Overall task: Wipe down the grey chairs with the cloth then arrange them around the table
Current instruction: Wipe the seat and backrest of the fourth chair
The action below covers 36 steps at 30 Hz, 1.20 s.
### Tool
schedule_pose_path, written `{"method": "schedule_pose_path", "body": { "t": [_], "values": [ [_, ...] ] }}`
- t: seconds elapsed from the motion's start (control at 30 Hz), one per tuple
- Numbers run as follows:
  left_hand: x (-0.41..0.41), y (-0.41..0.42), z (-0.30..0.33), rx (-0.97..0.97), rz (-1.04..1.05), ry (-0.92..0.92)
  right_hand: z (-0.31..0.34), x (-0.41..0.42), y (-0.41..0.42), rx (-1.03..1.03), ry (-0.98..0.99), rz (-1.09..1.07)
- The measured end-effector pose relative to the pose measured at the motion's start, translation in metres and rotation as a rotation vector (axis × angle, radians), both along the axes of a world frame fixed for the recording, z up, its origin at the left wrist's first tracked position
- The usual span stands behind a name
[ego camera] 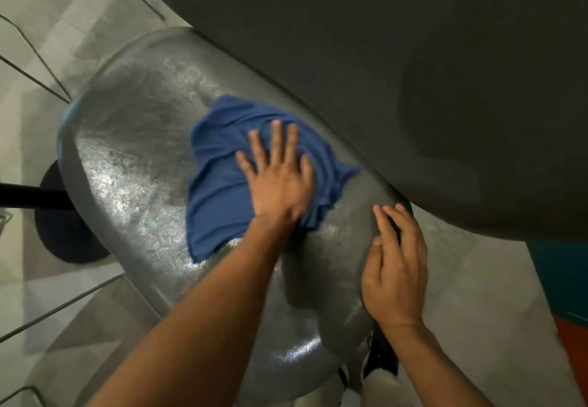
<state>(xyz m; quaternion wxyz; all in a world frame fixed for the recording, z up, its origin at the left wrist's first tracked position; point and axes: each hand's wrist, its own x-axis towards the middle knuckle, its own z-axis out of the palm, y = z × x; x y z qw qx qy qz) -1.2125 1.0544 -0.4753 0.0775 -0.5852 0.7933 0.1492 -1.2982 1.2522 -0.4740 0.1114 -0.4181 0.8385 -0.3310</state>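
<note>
The left hand (pixel 280 180) is lying flat with its fingers straight and spread, pressing the blue cloth (pixel 222 190) down onto the grey chair (pixel 133 158) near the centre of the frame; the open palm is likely spreading pressure over a wide patch so the cloth is dragging evenly rather than bunching. The right hand (pixel 394 266), at the lower right of centre, is resting on the chair's curved edge with fingers nearly straight and the fingertips hooking slightly over the rim, holding nothing else; this is probably bracing the chair so it is not sliding or turning under the wiping. The chair is filling the middle of the picture, running from the upper left towards the bottom centre, and its rounded plastic shell is glinting with a speckled, wet-looking sheen to the left of the cloth, which suggests that part is already wiped, while the stretch under the right hand is looking duller. The cloth is crumpled, folding in ridges under and to the right of the palm, with a loose corner trailing towards the lower left. A large dark surface (pixel 413 56), perhaps the worktop or another chair, is covering the upper right and is just beside the chair. Pale floor tiles (pixel 41 56) are showing at the left, along with a dark round base (pixel 63 238).
</note>
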Motion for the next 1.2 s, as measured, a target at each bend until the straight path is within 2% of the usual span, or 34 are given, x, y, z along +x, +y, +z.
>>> {"method": "schedule_pose_path", "body": {
  "t": [0.1,0.23,0.3,0.43,0.53,0.6,0.7,0.8,0.9,0.97,1.07,1.13,1.2],
  "values": [
    [-0.023,0.051,0.006,-0.001,-0.223,0.075,-0.003,0.000,0.003,-0.023,-0.014,-0.042],
    [0.021,0.095,0.013,0.026,-0.455,0.114,0.000,-0.002,0.001,0.031,0.004,-0.014],
    [0.059,0.100,0.013,0.022,-0.441,0.097,0.003,-0.002,0.000,0.056,-0.020,-0.006],
    [0.107,0.073,0.013,0.034,-0.191,0.000,0.011,-0.003,0.000,0.074,-0.051,0.009],
    [0.075,0.041,0.011,0.065,0.028,-0.054,0.023,-0.006,-0.001,0.052,-0.146,-0.010],
    [0.032,0.039,0.009,0.067,0.089,-0.027,0.036,-0.009,-0.002,-0.016,-0.223,-0.068],
    [-0.010,0.071,0.013,0.057,-0.079,0.041,0.057,-0.012,-0.010,-0.136,-0.185,-0.062],
    [-0.011,0.124,0.024,0.091,-0.333,0.034,0.068,-0.010,-0.026,-0.170,-0.178,0.044],
    [0.008,0.164,0.033,0.074,-0.465,0.114,0.058,-0.010,-0.033,0.008,-0.210,0.158],
    [0.032,0.178,0.036,0.072,-0.462,0.272,0.045,-0.008,-0.025,0.141,-0.113,0.223],
    [0.088,0.186,0.041,-0.017,-0.301,0.470,0.029,0.002,-0.003,0.305,0.117,0.340],
    [0.131,0.181,0.043,-0.101,-0.143,0.463,0.025,0.011,0.000,0.406,0.211,0.369],
    [0.168,0.166,0.042,-0.126,-0.001,0.360,0.024,0.016,-0.007,0.475,0.294,0.379]
  ]
}}
